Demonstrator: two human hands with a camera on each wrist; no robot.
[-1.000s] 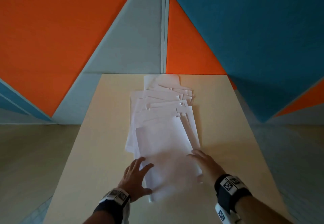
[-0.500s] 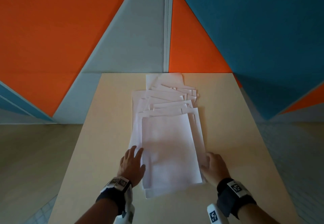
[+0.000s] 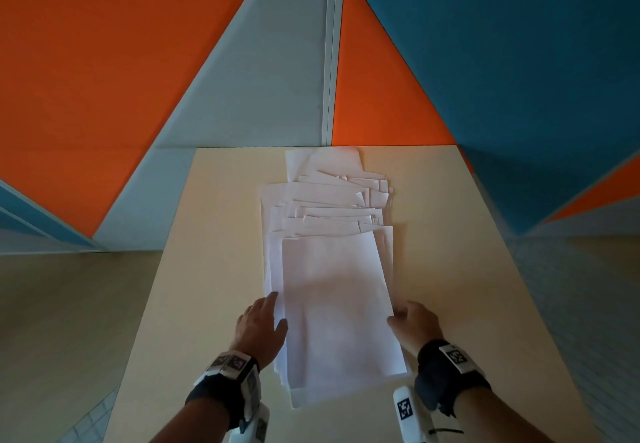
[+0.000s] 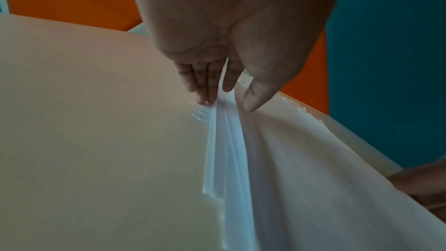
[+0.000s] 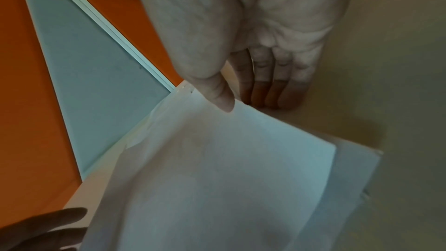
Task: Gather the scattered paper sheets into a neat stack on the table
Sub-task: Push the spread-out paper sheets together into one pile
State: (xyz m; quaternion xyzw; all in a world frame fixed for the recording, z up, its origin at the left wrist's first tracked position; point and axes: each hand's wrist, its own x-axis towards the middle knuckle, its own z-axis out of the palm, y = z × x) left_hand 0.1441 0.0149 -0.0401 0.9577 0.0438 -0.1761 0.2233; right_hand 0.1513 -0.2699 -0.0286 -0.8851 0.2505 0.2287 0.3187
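Note:
A long, fanned pile of white paper sheets (image 3: 332, 304) runs down the middle of the beige table (image 3: 214, 269), its far sheets askew. My left hand (image 3: 263, 321) sits at the pile's near left edge. Its straight fingers (image 4: 207, 91) press against the sheet edges (image 4: 224, 150) and the thumb lies over the top. My right hand (image 3: 412, 321) flanks the near right edge. Its straight fingers (image 5: 270, 91) stand on the table beside the paper (image 5: 217, 169), with the thumb on the top sheet.
Orange, blue and grey wall panels (image 3: 485, 61) rise right behind the table's far edge. Bare tabletop lies on both sides of the pile. The floor (image 3: 69, 304) drops away left and right of the table.
Both hands slid off the top of the sheets to the pile's two side edges. The near sheets now lie straighter and closer together.

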